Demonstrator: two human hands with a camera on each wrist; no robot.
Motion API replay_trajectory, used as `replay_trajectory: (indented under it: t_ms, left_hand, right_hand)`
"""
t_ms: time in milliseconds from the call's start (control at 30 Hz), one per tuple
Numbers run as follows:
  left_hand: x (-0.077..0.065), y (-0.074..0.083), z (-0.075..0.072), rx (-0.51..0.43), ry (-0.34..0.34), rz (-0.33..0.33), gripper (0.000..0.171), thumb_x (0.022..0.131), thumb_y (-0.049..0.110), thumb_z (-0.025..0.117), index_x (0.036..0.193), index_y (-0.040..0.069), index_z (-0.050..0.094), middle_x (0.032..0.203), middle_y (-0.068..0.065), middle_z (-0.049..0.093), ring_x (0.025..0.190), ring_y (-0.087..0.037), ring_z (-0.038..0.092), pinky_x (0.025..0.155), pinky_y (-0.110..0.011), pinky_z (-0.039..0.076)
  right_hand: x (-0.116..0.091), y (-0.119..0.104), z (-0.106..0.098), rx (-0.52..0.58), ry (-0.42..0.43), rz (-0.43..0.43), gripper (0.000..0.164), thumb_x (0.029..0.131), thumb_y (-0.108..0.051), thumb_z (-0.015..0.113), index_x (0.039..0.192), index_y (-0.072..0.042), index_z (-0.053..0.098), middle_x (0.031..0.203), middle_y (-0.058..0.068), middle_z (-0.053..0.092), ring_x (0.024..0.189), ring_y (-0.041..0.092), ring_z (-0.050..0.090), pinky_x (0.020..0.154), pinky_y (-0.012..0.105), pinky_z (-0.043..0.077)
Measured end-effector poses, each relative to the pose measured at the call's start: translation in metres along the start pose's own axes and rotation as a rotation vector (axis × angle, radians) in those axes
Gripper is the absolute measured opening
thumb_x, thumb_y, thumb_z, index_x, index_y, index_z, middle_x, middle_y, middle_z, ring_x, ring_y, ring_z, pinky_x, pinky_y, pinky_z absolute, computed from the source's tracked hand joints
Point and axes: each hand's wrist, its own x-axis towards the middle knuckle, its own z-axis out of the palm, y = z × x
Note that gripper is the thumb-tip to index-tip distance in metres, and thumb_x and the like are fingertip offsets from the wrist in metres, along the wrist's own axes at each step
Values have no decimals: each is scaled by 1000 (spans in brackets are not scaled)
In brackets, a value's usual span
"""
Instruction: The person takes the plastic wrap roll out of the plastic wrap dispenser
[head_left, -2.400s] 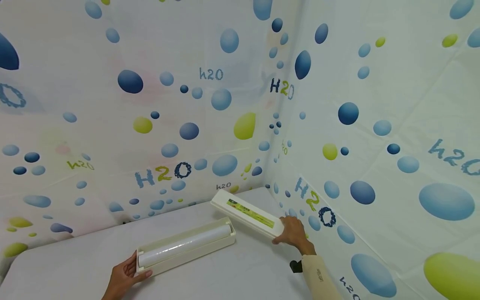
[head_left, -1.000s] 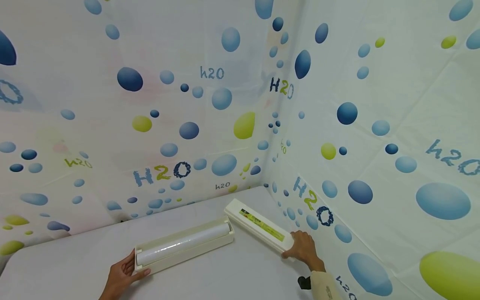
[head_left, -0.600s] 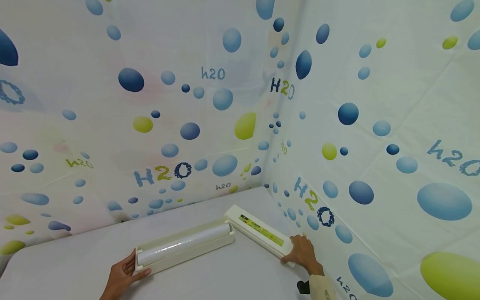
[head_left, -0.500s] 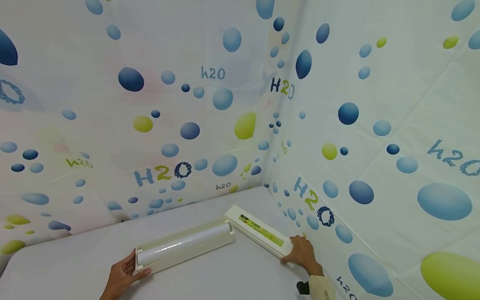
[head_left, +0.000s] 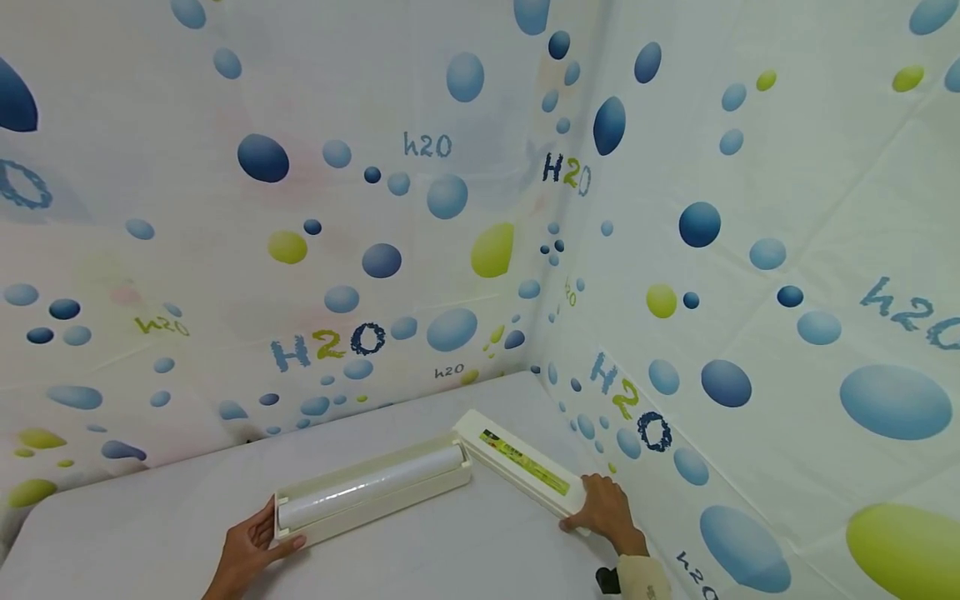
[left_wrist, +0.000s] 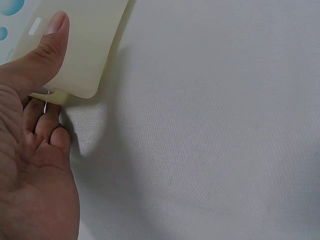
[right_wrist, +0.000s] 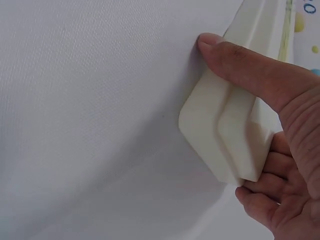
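Note:
A cream cling film dispenser box (head_left: 390, 505) lies open on the table with a shiny roll of cling film (head_left: 371, 485) inside it. My left hand (head_left: 251, 540) holds the box's left end; in the left wrist view the thumb lies along the box wall (left_wrist: 82, 60) and the other fingers curl under its edge. To the right, the long cream lid (head_left: 517, 460) with its yellow-green label sits at an angle, its far end close to the box's right end. My right hand (head_left: 606, 510) grips the lid's near end, thumb on one side and fingers curled on the other.
A white cloth covers the table (head_left: 450, 558). Walls of white sheeting (head_left: 405, 217) printed with coloured drops rise behind and to the right. A small black object (head_left: 607, 580) shows beside my right sleeve (head_left: 643, 577).
Since the earliest frame, the right hand has brought the lid nearer and to the right, lowering it. Over the last half second both hands stay almost still. The box has not visibly moved.

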Motion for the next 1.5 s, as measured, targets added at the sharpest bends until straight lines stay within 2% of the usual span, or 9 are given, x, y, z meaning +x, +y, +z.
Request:
replay_trajectory:
  t_ms: [300,467,533,633,733,933,1233,1367,1500]
  left_hand:
    - [-3,1,-2,-3,12,5,105,93,16,89,165,-16,19,169,-33,27,111,31,40,90,7,46]
    - [-3,-1,-1,-31,2,8,105,93,14,88,166,-16,18,170,-33,26,111,31,41,91,7,46]
    - [-2,-1,-1,-20,8,12,105,93,14,88,166,-15,18,170,-33,27,113,29,41,91,7,46]
    - [-2,-1,-1,-6,7,23,104,94,14,88,166,-15,19,170,-33,27,116,28,40,92,7,46]
    - [-2,-2,-1,-13,16,40,103,93,12,88,165,-17,20,168,-34,28,115,28,41,91,6,46]
    - [-5,-2,0,-41,10,61,103,92,10,88,164,-18,19,168,-36,27,112,31,40,91,6,47]
    - [1,-1,1,25,12,4,103,93,17,89,165,-15,22,167,-33,34,114,28,43,92,5,46]
    - [3,-1,1,65,11,-18,103,94,18,88,166,-14,22,168,-32,34,138,1,49,92,5,46]
    - [3,1,1,78,5,-47,104,95,20,88,167,-13,20,170,-31,32,150,-33,36,93,6,45]
  right_hand:
    - [3,-2,-3,74,-52,-26,78,59,-45,108,109,0,68,84,4,64,75,20,55,66,35,49]
    - [15,12,3,75,-78,-75,93,61,-71,100,109,2,68,82,2,61,73,17,52,60,33,45]
    - [17,9,-3,84,-78,-88,102,65,-73,96,119,9,68,93,9,69,80,22,60,66,39,55]
    - [20,-2,-17,125,-64,-84,106,74,-60,97,138,17,61,124,27,74,109,40,70,94,57,64]
    - [23,-23,-38,154,-28,-72,100,76,-42,99,148,13,58,147,33,64,135,54,61,114,70,53]
    - [45,-46,-53,179,36,-195,87,83,-30,97,150,9,59,150,30,65,141,51,60,118,65,52]
    - [71,-87,-61,278,-10,-380,76,90,-20,92,154,5,58,151,28,65,139,50,60,119,69,49]
    - [81,-110,-65,237,-28,-482,74,90,-18,91,154,2,59,148,25,67,134,47,63,117,66,51]
    - [93,-134,-63,175,-21,-612,68,88,-18,93,148,1,66,128,21,76,119,40,70,111,59,57]
